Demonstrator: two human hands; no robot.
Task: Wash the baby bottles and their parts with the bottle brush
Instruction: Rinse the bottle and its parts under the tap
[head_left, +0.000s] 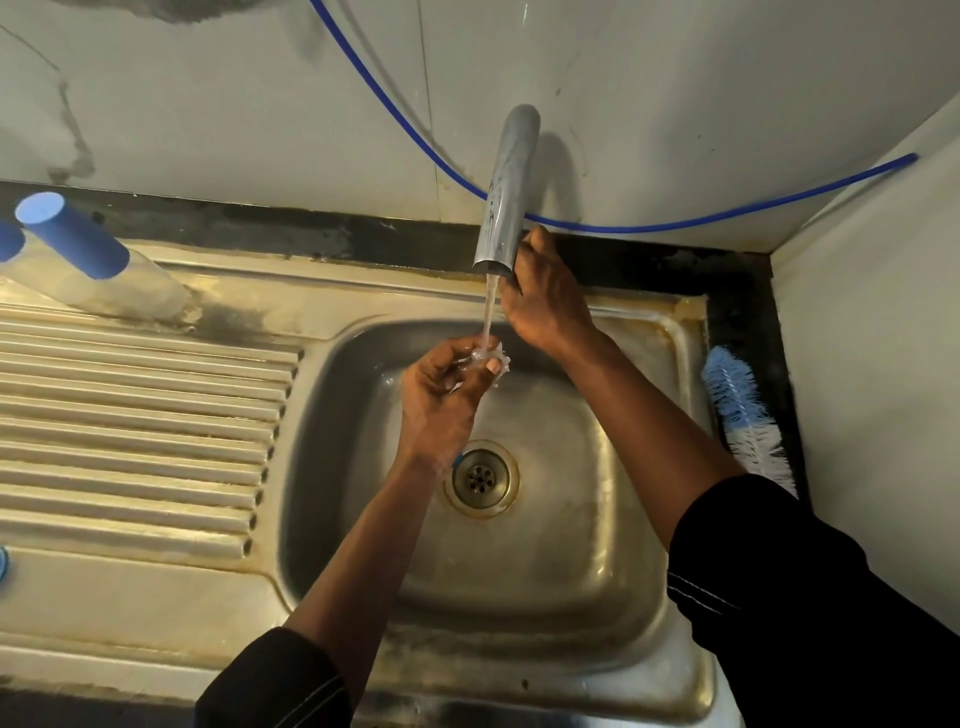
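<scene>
Right hand fingers hidden behind tap; clear part indistinct.

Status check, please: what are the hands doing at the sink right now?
Left hand pinches clear part under running tap. Right hand behind it, grip hidden. Bottle brush lies aside, untouched.

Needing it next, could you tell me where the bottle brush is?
Head view: the blue-and-white bottle brush lies on the dark ledge right of the steel sink.
</scene>
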